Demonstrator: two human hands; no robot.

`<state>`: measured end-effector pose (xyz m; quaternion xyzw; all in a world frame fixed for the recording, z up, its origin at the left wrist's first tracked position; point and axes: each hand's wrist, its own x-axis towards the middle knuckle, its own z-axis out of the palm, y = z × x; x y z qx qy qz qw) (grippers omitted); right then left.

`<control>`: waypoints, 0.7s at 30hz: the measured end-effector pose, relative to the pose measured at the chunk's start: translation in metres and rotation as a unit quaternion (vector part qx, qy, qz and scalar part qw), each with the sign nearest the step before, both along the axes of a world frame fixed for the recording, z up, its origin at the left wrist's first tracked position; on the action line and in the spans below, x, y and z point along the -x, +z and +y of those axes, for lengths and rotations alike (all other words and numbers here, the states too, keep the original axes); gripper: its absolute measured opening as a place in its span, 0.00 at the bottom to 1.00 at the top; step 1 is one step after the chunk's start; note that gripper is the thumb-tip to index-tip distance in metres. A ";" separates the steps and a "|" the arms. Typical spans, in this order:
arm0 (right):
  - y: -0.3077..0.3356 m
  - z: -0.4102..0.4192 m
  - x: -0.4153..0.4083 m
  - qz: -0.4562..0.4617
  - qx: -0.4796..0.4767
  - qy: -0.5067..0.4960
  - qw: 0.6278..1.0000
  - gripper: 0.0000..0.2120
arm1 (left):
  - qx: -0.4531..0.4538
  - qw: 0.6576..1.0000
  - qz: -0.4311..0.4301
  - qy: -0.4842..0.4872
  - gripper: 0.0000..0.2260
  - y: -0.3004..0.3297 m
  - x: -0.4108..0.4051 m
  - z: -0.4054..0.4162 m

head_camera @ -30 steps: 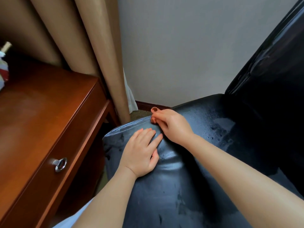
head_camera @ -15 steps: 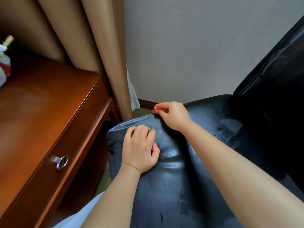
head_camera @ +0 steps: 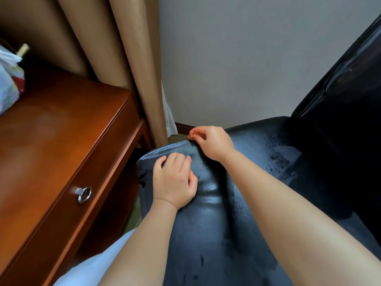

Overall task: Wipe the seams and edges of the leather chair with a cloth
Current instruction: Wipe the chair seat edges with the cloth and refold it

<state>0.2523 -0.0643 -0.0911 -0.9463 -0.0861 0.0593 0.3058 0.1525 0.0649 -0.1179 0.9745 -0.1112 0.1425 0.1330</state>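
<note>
— Grip first: what are the hands doing?

— Right hand (head_camera: 214, 142) has its fingers curled at the far edge of the black leather chair (head_camera: 243, 203), thumb and forefinger pinched together right on the stitched seam (head_camera: 165, 150). Whether any leather is caught between them, I cannot tell. Left hand (head_camera: 175, 180) lies palm down on the seat just beside it, nearer the person, fingers bent and pressing into the leather, holding nothing.

— And the cloth?

— I see none in either hand or anywhere on the seat.

— Where does the chair sit?

— It fills the lower right of the view. The seat runs from the person out to the pale seam at its far left corner, and the dark backrest (head_camera: 348, 83) rises at the right. The seat surface shows dull, patchy marks, especially toward the backrest.

— What else is around?

— A reddish wooden counter (head_camera: 61, 131) stands to the left, apart from the chair by a narrow gap, with a metal ring pull (head_camera: 84, 194) on its drawer front. A white plastic bag (head_camera: 8, 79) rests on its far left edge. Tan curtains (head_camera: 127, 65) hang behind, reaching down near the seat's corner, with a plain grey wall (head_camera: 237, 58) beyond.
</note>
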 end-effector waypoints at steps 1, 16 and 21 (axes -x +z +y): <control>0.002 0.001 0.000 0.014 0.002 -0.005 1.000 0.10 | 0.002 1.000 0.007 -0.002 0.15 0.002 0.000 0.000; 0.004 0.023 0.029 0.001 -0.044 0.078 0.996 0.09 | 0.079 0.997 0.020 -0.013 0.21 -0.002 0.029 0.015; 0.012 -0.004 0.003 0.053 -0.067 0.068 0.994 0.07 | 0.092 0.995 -0.031 -0.009 0.20 -0.009 0.023 0.015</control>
